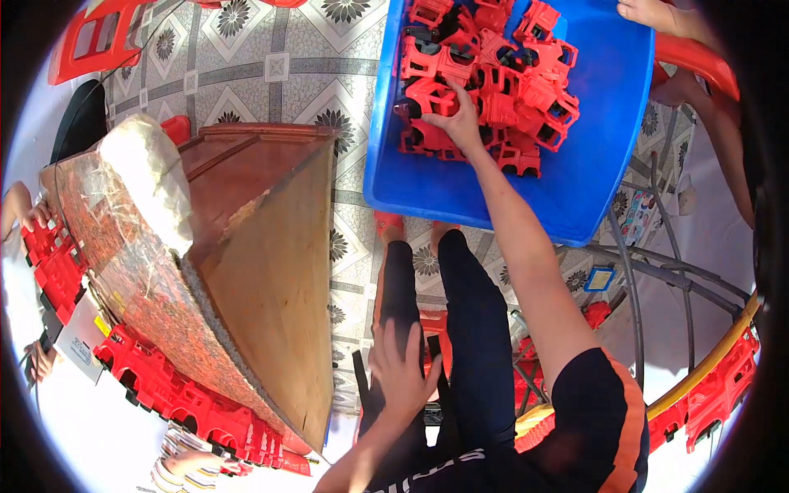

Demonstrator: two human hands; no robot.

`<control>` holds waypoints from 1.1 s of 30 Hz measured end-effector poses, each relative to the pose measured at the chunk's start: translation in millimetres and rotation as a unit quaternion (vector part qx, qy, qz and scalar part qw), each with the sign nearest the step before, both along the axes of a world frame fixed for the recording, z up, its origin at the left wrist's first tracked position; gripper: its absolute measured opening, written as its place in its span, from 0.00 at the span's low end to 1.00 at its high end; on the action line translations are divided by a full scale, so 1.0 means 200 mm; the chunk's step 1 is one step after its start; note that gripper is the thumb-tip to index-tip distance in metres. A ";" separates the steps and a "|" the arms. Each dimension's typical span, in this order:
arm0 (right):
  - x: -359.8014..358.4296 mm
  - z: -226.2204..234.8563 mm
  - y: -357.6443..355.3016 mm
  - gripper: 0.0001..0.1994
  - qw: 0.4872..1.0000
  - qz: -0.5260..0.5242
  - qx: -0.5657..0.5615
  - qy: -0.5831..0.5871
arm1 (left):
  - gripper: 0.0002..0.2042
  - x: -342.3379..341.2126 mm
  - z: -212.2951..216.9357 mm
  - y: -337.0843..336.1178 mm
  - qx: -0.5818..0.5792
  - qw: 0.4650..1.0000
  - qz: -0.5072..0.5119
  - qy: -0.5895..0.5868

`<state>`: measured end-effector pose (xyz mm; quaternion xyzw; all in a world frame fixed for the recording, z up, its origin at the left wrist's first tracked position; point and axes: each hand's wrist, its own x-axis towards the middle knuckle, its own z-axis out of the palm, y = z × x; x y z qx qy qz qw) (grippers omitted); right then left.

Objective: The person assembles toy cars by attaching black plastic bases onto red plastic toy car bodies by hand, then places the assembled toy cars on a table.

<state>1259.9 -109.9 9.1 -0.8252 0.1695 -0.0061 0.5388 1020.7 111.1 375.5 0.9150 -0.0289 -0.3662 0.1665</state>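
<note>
Largest in your view is the wooden table point(271, 271), a slab with a smooth brown side panel and a speckled reddish stone-like top wrapped in crinkled clear film, with a pale lumpy bundle point(152, 177) lying on it. Next comes the blue plastic tub point(592, 148), glossy and rectangular with rounded corners, tipped so its open mouth faces you and its long side runs from upper right toward lower left above the patterned tiled floor point(271, 66). Inside it lies a heap of red plastic toy-truck shells point(501, 74), hard, boxy mouldings with window cut-outs, jumbled so they point every way and share no common axis. Your right hand point(458, 123) reaches up into that heap, palm down with the fingers curled over one red shell point(431, 97) at the pile's left edge; the hand covers it, so you cannot tell whether the grasp is closed tight or merely resting, and the shell's long side seems to lie roughly across the tub. Your left hand point(400, 366) lies flat and spread on your dark trouser leg point(477, 329), fingers fanned, holding nothing. More red shells point(189, 403) stand in a curving row along the table's lower left edge, where other people's hands point(37, 215) work.
</note>
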 end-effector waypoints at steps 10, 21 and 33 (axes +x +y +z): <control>0.04 0.17 -0.08 0.46 0.974 0.023 0.212 0.081 | 0.41 1.09 -1.24 -0.41 -0.163 0.933 0.291 -0.132; -0.38 1.03 -0.04 0.34 0.631 -0.156 0.760 -0.028 | 0.32 1.03 -0.03 -0.62 -0.194 0.957 0.001 -0.215; -0.94 2.94 -0.03 0.22 0.799 -0.201 0.559 -0.095 | 0.29 0.58 1.50 -0.43 -0.553 0.789 0.186 0.193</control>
